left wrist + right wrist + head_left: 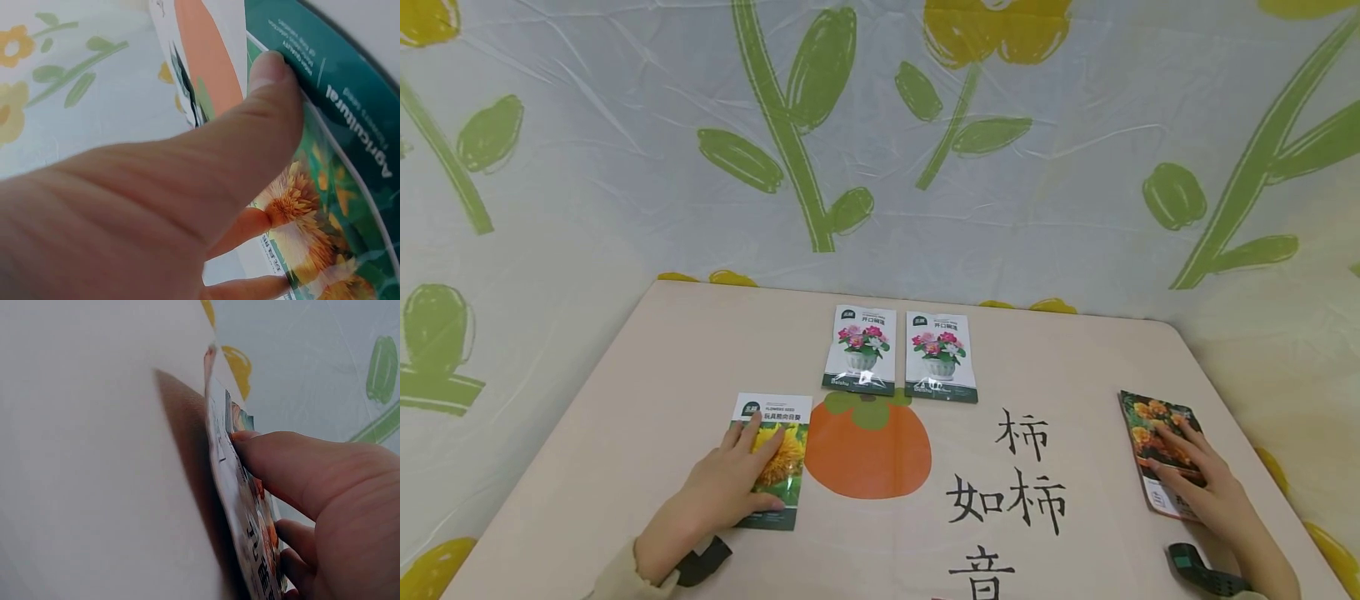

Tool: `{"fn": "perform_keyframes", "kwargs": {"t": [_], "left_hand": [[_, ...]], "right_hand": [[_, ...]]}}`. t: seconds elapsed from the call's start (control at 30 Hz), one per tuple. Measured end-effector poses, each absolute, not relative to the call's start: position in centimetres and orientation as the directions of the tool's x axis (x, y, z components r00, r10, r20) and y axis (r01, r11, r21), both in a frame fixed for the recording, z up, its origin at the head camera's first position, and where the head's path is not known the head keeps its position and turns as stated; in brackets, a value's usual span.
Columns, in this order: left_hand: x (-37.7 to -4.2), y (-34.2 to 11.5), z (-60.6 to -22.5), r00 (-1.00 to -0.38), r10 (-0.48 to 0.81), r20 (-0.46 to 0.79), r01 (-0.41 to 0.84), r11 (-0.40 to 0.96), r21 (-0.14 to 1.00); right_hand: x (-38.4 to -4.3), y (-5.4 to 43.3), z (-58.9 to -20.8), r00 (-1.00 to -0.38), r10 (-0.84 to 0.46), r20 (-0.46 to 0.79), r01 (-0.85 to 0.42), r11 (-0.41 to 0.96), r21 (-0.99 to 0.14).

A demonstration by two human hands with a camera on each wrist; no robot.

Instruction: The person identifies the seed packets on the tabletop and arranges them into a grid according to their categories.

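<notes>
My left hand [718,483] lies spread over a seed packet [790,454] with a yellow fluffy flower and a green lower band. In the left wrist view its thumb [269,94] presses near the green band, with two more fingers on the flower picture. Over at the right of the table, my right hand [1213,496] rests on another seed packet [1150,412] printed with orange flowers. The right wrist view shows the thumb and fingers on this packet's [231,475] printed face, and a dark shadow beneath its edge.
Two matching seed packets with pink flowers, a left one [861,350] and a right one [940,357], lie side by side toward the back. The table cover [1052,358] carries a printed orange persimmon [868,454] and black characters. A flower-patterned curtain [880,217] hangs behind.
</notes>
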State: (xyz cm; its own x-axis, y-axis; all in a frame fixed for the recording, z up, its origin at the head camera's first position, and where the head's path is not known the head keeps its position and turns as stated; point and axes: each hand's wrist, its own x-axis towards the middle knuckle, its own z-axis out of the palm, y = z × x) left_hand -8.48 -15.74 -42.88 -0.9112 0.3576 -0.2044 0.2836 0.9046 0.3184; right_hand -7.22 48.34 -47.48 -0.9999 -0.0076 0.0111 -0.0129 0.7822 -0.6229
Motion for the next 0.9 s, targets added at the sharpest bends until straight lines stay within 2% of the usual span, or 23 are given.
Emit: {"fn": "perform_keyframes", "kwargs": {"t": [0.9], "left_hand": [[-8.1, -14.2, -42.5, -0.905, 0.373, -0.204, 0.295, 0.897, 0.330]], "right_hand": [[-7.1, 48.4, -47.6, -1.000, -0.023, 0.020, -0.030, 0.777, -0.628]]}}
